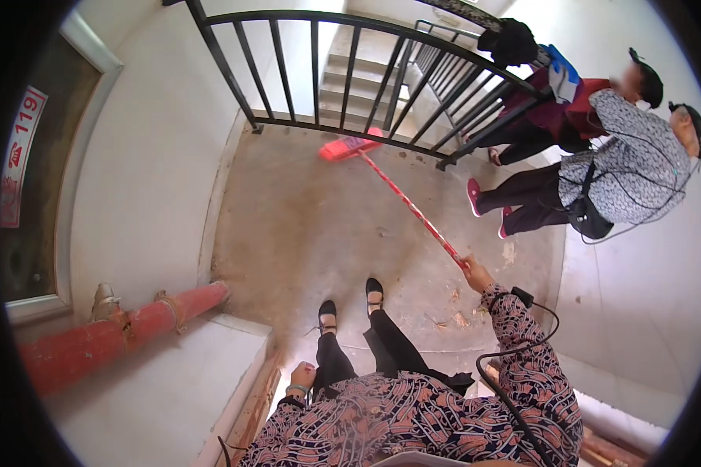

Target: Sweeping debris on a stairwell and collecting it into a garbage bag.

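My right hand (pixel 476 274) grips the end of a red-and-white patterned broom handle (pixel 412 207), held out in front of me to the right. At its far end a pinkish-red broom head (pixel 350 146) rests on the dusty concrete floor (pixel 292 222), close to the foot of the railing. My left hand (pixel 302 376) hangs low at my side by my left leg, with a bracelet at the wrist. Its fingers are mostly turned from view, and I make out nothing held in it.
A black metal railing (pixel 356 76) borders the landing, with concrete stairs (pixel 356 87) beyond. Two people stand at the right, one in a patterned shirt (pixel 631 157), one in dark red (pixel 584 105). A red pipe (pixel 122 327) and a framed panel bearing writing (pixel 29 157) are left.
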Tool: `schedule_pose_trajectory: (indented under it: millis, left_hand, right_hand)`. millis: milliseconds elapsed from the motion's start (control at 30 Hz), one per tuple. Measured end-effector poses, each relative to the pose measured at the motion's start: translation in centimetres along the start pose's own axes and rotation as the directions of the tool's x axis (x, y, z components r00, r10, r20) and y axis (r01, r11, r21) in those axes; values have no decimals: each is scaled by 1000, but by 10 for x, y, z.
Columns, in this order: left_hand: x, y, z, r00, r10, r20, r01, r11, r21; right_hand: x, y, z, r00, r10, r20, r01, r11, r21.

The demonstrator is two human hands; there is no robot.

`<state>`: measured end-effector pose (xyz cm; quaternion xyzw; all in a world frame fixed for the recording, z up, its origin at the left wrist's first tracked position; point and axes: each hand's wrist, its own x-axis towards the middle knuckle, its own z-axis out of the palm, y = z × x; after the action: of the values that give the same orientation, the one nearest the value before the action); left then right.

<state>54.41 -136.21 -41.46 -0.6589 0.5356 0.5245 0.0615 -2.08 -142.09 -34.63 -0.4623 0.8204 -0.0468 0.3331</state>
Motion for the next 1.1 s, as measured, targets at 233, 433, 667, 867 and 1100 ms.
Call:
schedule_pose_trajectory:
  millis: [233, 433, 667, 867, 1100]
  left_hand:
    - [34, 1, -22, 990, 111, 83, -120, 985, 124]
    - [76, -55, -15, 992, 101, 74, -119, 946, 301]
    - [102, -65, -28, 918, 242, 315, -339, 890, 306]
    - [141, -96, -7, 947, 245, 206, -320, 699, 640]
    - [119, -76, -17, 986, 99, 135, -158, 817, 555]
  right_hand:
    - [-119, 81, 56, 984, 78, -159, -69, 996, 62]
    - [-268, 35, 84, 824, 513, 239, -565, 726, 391]
    - [-395, -93, 18, 786, 587, 194, -616, 720, 321]
    - [-399, -119, 17, 925, 371, 79, -379, 915, 141]
    - [-236, -101, 78, 980, -20, -200, 71, 966, 251]
